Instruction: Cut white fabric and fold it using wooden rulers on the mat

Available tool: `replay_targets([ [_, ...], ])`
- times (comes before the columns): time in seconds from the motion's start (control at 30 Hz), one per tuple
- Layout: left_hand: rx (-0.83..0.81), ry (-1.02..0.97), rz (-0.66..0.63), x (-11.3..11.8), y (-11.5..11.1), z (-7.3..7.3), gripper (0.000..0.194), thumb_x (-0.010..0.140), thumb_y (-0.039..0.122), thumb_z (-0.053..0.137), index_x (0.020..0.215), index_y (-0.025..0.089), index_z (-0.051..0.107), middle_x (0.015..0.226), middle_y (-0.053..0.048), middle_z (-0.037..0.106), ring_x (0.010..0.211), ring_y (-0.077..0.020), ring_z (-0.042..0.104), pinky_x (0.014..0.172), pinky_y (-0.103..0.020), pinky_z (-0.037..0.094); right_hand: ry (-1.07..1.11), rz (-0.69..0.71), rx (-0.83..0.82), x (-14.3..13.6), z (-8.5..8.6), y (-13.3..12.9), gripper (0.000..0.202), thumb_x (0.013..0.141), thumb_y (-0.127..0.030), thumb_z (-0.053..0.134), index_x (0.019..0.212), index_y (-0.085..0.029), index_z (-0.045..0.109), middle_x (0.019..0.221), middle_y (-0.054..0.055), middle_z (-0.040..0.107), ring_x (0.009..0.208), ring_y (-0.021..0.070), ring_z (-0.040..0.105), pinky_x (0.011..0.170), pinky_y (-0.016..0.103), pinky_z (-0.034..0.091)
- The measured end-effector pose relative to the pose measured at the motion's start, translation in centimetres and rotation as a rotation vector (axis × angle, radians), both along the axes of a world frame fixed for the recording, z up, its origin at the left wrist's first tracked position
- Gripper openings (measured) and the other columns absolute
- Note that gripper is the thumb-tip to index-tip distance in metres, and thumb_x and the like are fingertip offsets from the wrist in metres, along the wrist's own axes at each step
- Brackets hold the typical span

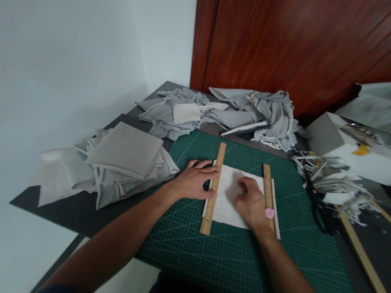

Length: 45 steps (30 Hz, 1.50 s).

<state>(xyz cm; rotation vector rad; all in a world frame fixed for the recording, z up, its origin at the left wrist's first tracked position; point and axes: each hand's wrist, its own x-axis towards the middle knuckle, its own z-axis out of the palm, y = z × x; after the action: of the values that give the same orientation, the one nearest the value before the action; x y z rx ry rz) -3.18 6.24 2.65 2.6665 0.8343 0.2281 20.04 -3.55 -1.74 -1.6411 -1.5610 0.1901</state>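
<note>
A white piece of cloth (230,196) lies flat on the green cutting mat (207,262). Along its left edge runs a wooden ruler (208,218), and my left hand (197,181) rests there, fingers spread, fingertips and thumb touching the wood. Over the right part of the cloth is my right hand (251,205), its fingers curled inward; anything inside them is hidden. A second wooden ruler (267,182) lies slanted near the cloth's right edge, beside my right wrist. A small pink piece (269,212) sits on that ruler.
Stacked pale cloth squares (126,150) are at left. Grey fabric scraps (172,108) and more grey cloth (275,112) lie along the back. On the right are thin fabric strips (338,179), black-handled scissors (319,210), a long wooden stick (369,268) and a white box (361,153).
</note>
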Motion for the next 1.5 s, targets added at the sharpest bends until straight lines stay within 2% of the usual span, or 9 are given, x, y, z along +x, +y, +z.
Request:
replay_targets([
  [0.17,-0.009,-0.011,0.002,0.0,0.0,0.0,0.067,0.092,0.056,0.069,0.153,0.031,0.059,0.166,-0.004,0.052,0.158,-0.0372,0.036,0.126,-0.061,0.026,-0.088,0.049,-0.078,0.4,0.8,0.2,0.047,0.071,-0.013,0.055,0.115,-0.019,0.068,0.11,0.014,0.072,0.101,0.0295,0.072,0.094,0.046,0.062],
  [0.27,-0.01,-0.009,0.003,0.0,0.0,0.0,0.067,0.092,0.056,0.069,0.153,0.031,0.059,0.167,-0.004,0.052,0.158,-0.0378,0.036,0.125,-0.062,0.026,-0.155,0.133,-0.155,0.6,1.9,0.4,0.052,0.077,-0.015,0.055,0.127,-0.016,0.069,0.122,0.017,0.074,0.11,0.0314,0.073,0.101,0.049,0.061],
  [0.43,0.009,-0.013,-0.003,0.1,0.1,-0.1,0.067,0.092,0.057,0.068,0.153,0.03,0.059,0.167,-0.005,0.051,0.158,-0.0384,0.037,0.124,-0.061,0.028,-0.241,0.278,-0.145,-0.5,3.5,1.2,0.054,0.092,-0.026,0.058,0.144,-0.015,0.064,0.141,0.019,0.069,0.135,0.0355,0.064,0.12,0.058,0.049],
  [0.53,0.026,-0.011,-0.006,0.0,0.1,-0.1,0.068,0.093,0.057,0.068,0.155,0.031,0.057,0.167,-0.005,0.052,0.157,-0.0386,0.038,0.122,-0.061,0.031,-0.257,0.391,-0.225,-1.3,3.6,1.8,0.063,0.095,-0.034,0.06,0.156,-0.017,0.056,0.158,0.018,0.058,0.149,0.0374,0.051,0.123,0.063,0.042],
  [0.63,0.024,-0.009,-0.013,0.0,0.2,-0.1,0.071,0.093,0.057,0.068,0.158,0.032,0.053,0.168,-0.005,0.049,0.158,-0.039,0.036,0.121,-0.061,0.032,-0.295,0.462,-0.4,-1.3,3.7,2.1,0.081,0.094,-0.044,0.066,0.168,-0.021,0.041,0.173,0.017,0.039,0.163,0.0415,0.027,0.126,0.071,0.031],
  [0.73,0.006,-0.002,-0.024,0.1,0.2,-0.1,0.073,0.092,0.055,0.068,0.159,0.032,0.051,0.171,-0.005,0.046,0.159,-0.0394,0.034,0.122,-0.062,0.031,-0.316,0.509,-0.528,-1.1,4.2,2.3,0.104,0.088,-0.055,0.074,0.174,-0.022,0.025,0.178,0.019,0.026,0.167,0.0426,0.008,0.128,0.074,0.02],
  [0.83,-0.003,0.001,-0.024,0.1,0.3,0.0,0.075,0.092,0.056,0.068,0.16,0.031,0.05,0.17,-0.006,0.046,0.16,-0.0395,0.033,0.123,-0.063,0.03,-0.327,0.527,-0.595,-1.3,4.6,2.6,0.122,0.081,-0.062,0.081,0.175,-0.021,0.016,0.18,0.021,0.018,0.168,0.0431,0.001,0.129,0.073,0.014],
  [1.13,0.001,0.012,-0.017,0.4,0.2,-0.2,0.075,0.092,0.055,0.067,0.161,0.031,0.05,0.171,-0.006,0.046,0.159,-0.039,0.032,0.125,-0.061,0.025,-0.343,0.492,-0.579,-1.5,3.6,2.9,0.129,0.077,-0.064,0.084,0.176,-0.021,0.012,0.18,0.02,0.018,0.167,0.0452,0.004,0.13,0.07,0.012],
  [1.5,-0.055,0.04,0.001,0.2,0.6,0.2,0.082,0.089,0.06,0.073,0.161,0.031,0.05,0.171,-0.007,0.045,0.16,-0.0382,0.03,0.126,-0.06,0.023,-0.366,0.484,-0.619,-1.5,3.6,3.1,0.128,0.078,-0.065,0.083,0.176,-0.021,0.014,0.181,0.018,0.017,0.167,0.0463,0.005,0.131,0.069,0.012],
])
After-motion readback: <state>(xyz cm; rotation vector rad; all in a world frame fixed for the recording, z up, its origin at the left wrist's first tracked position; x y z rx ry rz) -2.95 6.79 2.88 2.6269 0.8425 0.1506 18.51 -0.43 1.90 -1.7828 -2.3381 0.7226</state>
